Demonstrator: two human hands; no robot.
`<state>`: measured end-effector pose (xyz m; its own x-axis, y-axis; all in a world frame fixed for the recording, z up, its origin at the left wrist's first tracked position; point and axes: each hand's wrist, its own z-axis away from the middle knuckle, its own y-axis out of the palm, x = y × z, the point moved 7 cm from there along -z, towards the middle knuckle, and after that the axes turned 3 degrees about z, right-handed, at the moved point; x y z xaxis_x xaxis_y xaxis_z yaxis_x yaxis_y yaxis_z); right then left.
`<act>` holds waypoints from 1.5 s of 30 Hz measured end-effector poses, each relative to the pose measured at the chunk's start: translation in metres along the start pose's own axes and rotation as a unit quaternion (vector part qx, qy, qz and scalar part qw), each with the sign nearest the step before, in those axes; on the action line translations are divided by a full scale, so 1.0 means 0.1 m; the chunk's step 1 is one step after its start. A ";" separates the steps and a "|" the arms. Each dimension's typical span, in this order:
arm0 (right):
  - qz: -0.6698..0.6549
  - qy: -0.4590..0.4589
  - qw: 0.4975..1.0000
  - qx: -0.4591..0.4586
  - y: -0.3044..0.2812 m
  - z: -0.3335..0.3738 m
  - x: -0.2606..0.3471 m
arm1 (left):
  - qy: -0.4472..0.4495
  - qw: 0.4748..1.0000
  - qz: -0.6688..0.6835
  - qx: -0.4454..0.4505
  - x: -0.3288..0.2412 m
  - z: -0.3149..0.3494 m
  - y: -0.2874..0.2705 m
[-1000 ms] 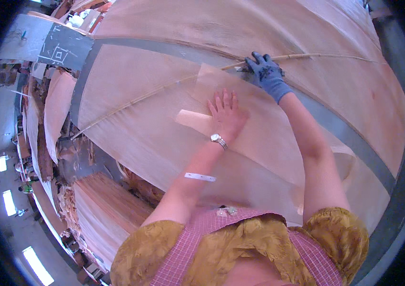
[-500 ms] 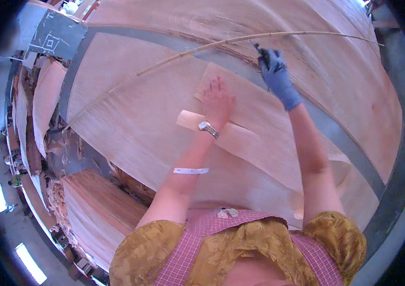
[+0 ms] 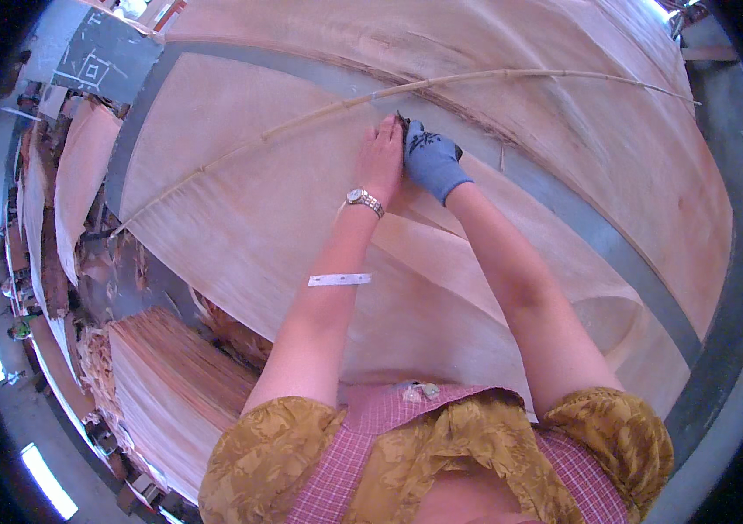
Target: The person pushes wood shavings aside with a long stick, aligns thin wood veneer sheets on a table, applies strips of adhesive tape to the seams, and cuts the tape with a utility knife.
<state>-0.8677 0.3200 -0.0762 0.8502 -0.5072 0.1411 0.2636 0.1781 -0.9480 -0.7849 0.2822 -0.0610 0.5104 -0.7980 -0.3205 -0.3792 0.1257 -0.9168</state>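
My bare left hand (image 3: 380, 162), with a watch at the wrist, lies flat with fingers stretched out on a thin tan wood veneer sheet (image 3: 240, 192). Close against it on the right is my right hand (image 3: 433, 162) in a blue and black glove. Its fingers are closed, and a small dark tip shows by the left fingertips; what it grips is mostly hidden. Just beyond both hands, a long thin bamboo stick (image 3: 328, 111) lies bowed across the sheets. An edge of veneer runs from under my hands toward the lower right, where a sheet curls up (image 3: 609, 321).
Another large veneer sheet (image 3: 633, 175) spreads across the far right, beyond a grey strip of table (image 3: 598, 218). A stack of veneer (image 3: 179, 375) stands at the lower left, with torn scraps (image 3: 96, 354) beside it. A grey panel with chalk marks (image 3: 96, 61) is at the upper left.
My right hand has come down and left to meet my left hand, which has shifted slightly left and up. The pale curled strip under my left wrist no longer shows there.
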 end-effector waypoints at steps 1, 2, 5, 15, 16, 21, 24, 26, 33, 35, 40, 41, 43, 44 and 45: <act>0.010 -0.002 1.000 0.003 -0.03 0.05 0.03 | -0.001 1.000 -0.008 0.009 0.02 0.01 0.05; 0.007 -0.008 1.000 -0.001 0.02 0.06 0.04 | 0.000 1.000 -0.015 0.017 0.04 0.02 0.10; 0.012 -0.027 1.000 -0.009 0.16 0.17 -0.04 | 0.021 1.000 -0.022 0.009 0.03 0.01 0.21; 0.011 -0.067 0.997 -0.039 0.48 0.88 -0.23 | -0.009 0.996 0.001 0.084 -0.20 0.12 0.22; -0.007 -0.081 0.996 -0.037 0.49 0.99 -0.25 | -0.003 0.997 0.002 0.080 -0.19 0.13 0.24; 0.066 -0.036 0.987 0.142 0.43 1.70 -0.64 | -0.007 1.000 0.004 0.030 -0.21 0.18 0.20; 0.007 -0.075 0.997 0.010 0.33 1.68 -0.66 | -0.020 0.998 -0.014 0.057 -0.42 0.15 0.21; 0.046 -0.084 0.995 0.042 0.38 1.73 -0.73 | 0.046 0.996 -0.009 0.080 -0.92 0.32 0.49; 0.028 -0.111 0.981 0.158 0.29 2.29 -1.92 | 0.020 0.998 -0.050 -0.010 -0.92 0.37 0.43; 0.051 -0.134 0.975 0.169 0.20 2.38 -2.38 | 0.033 0.997 -0.055 -0.029 -0.86 0.35 0.47; 0.091 -0.137 0.975 0.149 -0.10 2.59 -3.74 | 0.030 0.998 -0.045 -0.015 -0.86 0.25 0.38; 0.053 -0.126 0.982 0.133 -0.15 2.66 -3.97 | 0.029 0.998 -0.045 -0.011 -0.86 0.24 0.36; -0.024 -0.072 0.989 0.123 -0.23 2.83 -4.39 | 0.039 0.997 -0.062 -0.021 -0.88 0.24 0.39; 0.045 -0.052 0.991 0.114 -0.26 2.95 -4.51 | 0.040 0.996 -0.072 -0.028 -0.87 0.27 0.38; 0.116 -0.031 0.988 0.101 -0.35 3.06 -4.62 | 0.039 0.996 -0.072 -0.027 -0.82 0.26 0.38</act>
<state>-1.1301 0.8065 -0.0210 0.9233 -0.3809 -0.0496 0.1389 0.4515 -0.8814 -0.8217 0.3679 -0.0758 0.5015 -0.8493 -0.1651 -0.3488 -0.0238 -0.9369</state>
